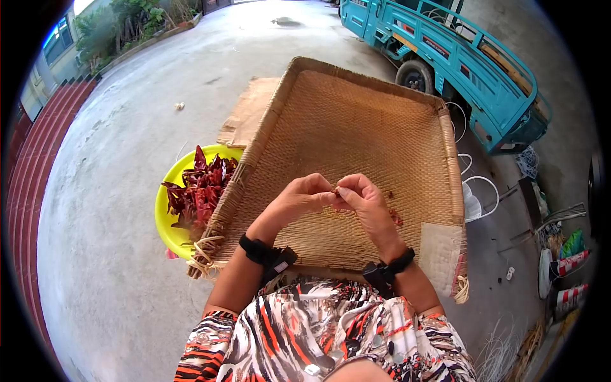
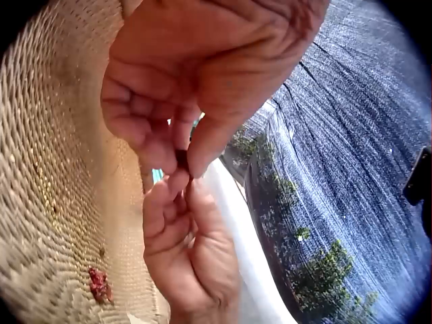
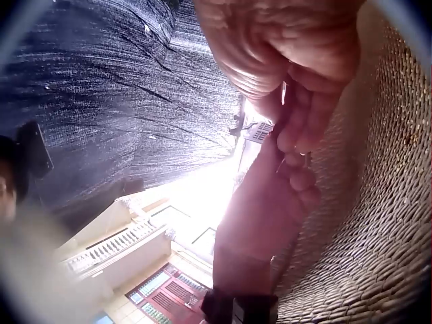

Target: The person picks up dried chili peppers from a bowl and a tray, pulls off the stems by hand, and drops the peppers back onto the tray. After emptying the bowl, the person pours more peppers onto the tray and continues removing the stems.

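Observation:
Both hands meet above a woven tray (image 1: 356, 114). The left hand (image 1: 294, 202) pinches a small dark red piece (image 2: 181, 158) between thumb and fingers. Fingertips of the right hand (image 1: 369, 207) close on the same small piece from the other side; in the left wrist view the two hands touch tip to tip around it. Most of the piece is hidden by the fingers. Red bits (image 2: 100, 285) lie on the weave below, partly behind the right hand in the head view.
A yellow basin (image 1: 167, 223) of dried red chilies (image 1: 202, 191) stands left of the tray, partly under its edge. Cardboard (image 1: 249, 113) lies beyond it. A blue cargo tricycle (image 1: 455, 63) stands at the back right; cords and assorted items lie along the right side.

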A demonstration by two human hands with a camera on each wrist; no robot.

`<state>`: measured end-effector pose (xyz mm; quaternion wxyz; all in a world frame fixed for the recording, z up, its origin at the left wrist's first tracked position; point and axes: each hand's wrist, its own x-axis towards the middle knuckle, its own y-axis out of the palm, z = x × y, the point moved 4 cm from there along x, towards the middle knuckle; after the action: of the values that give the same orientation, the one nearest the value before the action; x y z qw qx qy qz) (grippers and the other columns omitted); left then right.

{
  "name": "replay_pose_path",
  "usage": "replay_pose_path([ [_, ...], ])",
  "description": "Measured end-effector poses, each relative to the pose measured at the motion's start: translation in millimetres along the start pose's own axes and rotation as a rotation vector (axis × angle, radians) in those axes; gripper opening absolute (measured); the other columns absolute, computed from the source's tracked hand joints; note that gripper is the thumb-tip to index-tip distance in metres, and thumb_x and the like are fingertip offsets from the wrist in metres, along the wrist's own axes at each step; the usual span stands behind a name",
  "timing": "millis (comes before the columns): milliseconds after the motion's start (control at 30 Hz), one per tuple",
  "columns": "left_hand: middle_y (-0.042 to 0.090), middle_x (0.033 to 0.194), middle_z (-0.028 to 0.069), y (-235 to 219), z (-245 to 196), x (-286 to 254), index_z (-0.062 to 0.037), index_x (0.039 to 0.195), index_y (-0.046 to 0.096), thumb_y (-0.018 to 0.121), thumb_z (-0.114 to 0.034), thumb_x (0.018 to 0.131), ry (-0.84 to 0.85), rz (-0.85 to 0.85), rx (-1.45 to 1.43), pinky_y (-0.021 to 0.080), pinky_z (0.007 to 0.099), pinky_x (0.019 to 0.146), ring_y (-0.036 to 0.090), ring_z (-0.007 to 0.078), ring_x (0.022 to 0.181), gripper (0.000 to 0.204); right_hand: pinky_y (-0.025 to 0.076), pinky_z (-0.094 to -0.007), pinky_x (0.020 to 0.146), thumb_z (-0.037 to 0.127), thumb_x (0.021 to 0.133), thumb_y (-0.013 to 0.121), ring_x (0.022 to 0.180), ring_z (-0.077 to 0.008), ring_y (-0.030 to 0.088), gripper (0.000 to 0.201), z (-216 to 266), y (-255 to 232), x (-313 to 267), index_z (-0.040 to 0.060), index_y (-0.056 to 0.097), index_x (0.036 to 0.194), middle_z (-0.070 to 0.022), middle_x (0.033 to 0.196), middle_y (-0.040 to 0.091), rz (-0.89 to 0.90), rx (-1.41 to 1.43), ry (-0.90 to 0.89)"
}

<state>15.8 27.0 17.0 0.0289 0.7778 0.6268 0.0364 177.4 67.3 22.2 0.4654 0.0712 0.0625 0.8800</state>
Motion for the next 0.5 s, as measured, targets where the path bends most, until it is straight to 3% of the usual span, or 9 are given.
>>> replay_pose_path([
  [233, 0.059, 0.081, -0.0037, 0, -8, -5, -0.0063, 0.096, 0.061, 0.065, -0.025, 0.092, 0.025, 0.100, -0.089, 0.043, 0.0201, 0.065, 0.051, 0.0041, 0.071, 0.020, 0.054, -0.0244, 0.073, 0.011, 0.095, 0.059, 0.080, -0.0112, 0.064, 0.016, 2, 3, -5, 0.0044, 0.057, 0.109, -0.0042, 0.094, 0.064, 0.051, 0.209, 0.060],
  [333, 0.057, 0.079, -0.0039, -7, -7, -5, -0.0059, 0.099, 0.061, 0.062, -0.021, 0.094, 0.043, -0.035, -0.285, 0.044, 0.0194, 0.066, 0.052, 0.0053, 0.073, 0.016, 0.055, -0.0259, 0.072, 0.011, 0.095, 0.059, 0.080, -0.0117, 0.064, 0.018, 5, -2, -4, 0.0047, 0.056, 0.111, -0.0050, 0.098, 0.063, -0.024, 0.087, 0.036],
  [467, 0.061, 0.082, -0.0004, -37, -21, -10, -0.0101, 0.109, 0.059, 0.057, -0.023, 0.097, 0.376, -0.266, -0.805, 0.045, 0.0227, 0.065, 0.055, 0.0108, 0.073, 0.018, 0.055, -0.0254, 0.072, 0.013, 0.094, 0.059, 0.080, -0.0113, 0.064, 0.021, 3, -34, -7, 0.0052, 0.055, 0.114, -0.0052, 0.102, 0.062, -0.110, -0.050, 0.016],
  [500, 0.061, 0.084, 0.0001, -50, -23, -9, -0.0110, 0.114, 0.058, 0.054, -0.026, 0.098, 0.517, -0.217, -0.975, 0.045, 0.0246, 0.067, 0.055, 0.0119, 0.074, 0.023, 0.053, -0.0243, 0.073, 0.014, 0.094, 0.058, 0.081, -0.0093, 0.061, 0.022, 7, -43, -9, 0.0043, 0.055, 0.113, -0.0037, 0.100, 0.061, -0.138, -0.091, 0.003],
])
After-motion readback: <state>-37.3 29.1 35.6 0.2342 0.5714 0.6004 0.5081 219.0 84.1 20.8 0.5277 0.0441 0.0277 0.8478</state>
